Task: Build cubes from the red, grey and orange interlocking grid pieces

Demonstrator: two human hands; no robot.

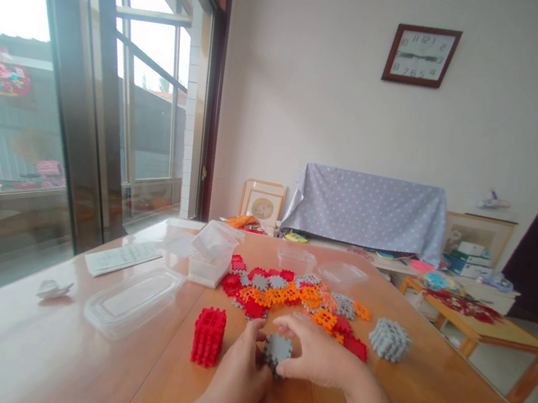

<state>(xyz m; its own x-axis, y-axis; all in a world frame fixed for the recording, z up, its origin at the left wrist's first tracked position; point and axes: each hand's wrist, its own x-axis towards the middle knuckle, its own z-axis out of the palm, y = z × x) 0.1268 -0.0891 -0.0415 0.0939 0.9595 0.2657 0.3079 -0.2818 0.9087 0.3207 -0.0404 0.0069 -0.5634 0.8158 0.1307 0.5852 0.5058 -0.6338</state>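
Note:
A grey toothed interlocking tile (278, 349) is between my hands, low over the table's near side. My left hand (241, 376) is closed on its left edge, with some fingers hidden behind the palm. My right hand (321, 354) curves around the tile from the right, thumb at its lower edge and fingers bent above it. To the left of my left hand stands a red stack of toothed tiles (208, 337). Beyond my hands lies a spread of loose tiles, with orange ones (292, 292), red ones (231, 283) and grey ones (345, 306).
A grey stack (390, 339) stands at right. Clear plastic boxes (210, 263) and a large clear lid (133, 299) lie left of the tiles. Farther left are a paper sheet (123, 258) and a crumpled wrapper (54, 291). Another clear container (297, 259) and lid (343, 273) are behind.

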